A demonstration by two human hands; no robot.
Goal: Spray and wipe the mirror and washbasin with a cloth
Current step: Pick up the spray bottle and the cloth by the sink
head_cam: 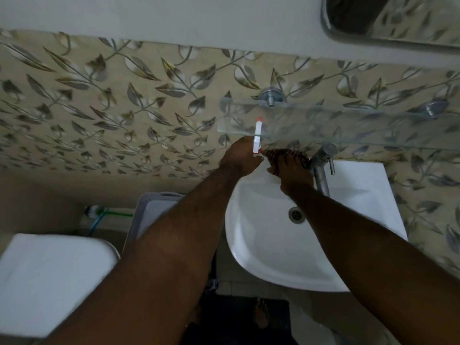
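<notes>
1. A wall (124, 95) tiled in a beige pattern of grey and brown leaves fills the far side of your view, with plain pale wall above it.
2. A white washbasin (273, 250) sits against that wall, right of centre, with a round metal drain (296, 214) in its bowl.
3. Your two bare forearms reach from the near edge up toward the far rim of the washbasin.
4. At the near left is a white toilet cistern lid (54, 277), and between it and the washbasin stands a pale perforated plastic basket (151, 210).
5. A clear glass shelf (348, 130) runs along the wall just above the washbasin, held by round metal brackets.
6. The lower corner of the mirror (388, 18), in a silvery frame, shows at the far right top.
7. A metal tap (321, 168) stands at the far edge of the washbasin.
8. Your left hand (239, 158) is closed around a spray bottle's white trigger head (257, 135), which has a red tip and pokes up past the near edge of the glass shelf; the bottle's body is hidden.
9. Your right hand (293, 178) is closed on a dark, red-striped cloth (286, 155) at the washbasin's far rim, just left of the tap.
10. The two hands are close together but not touching.
</notes>
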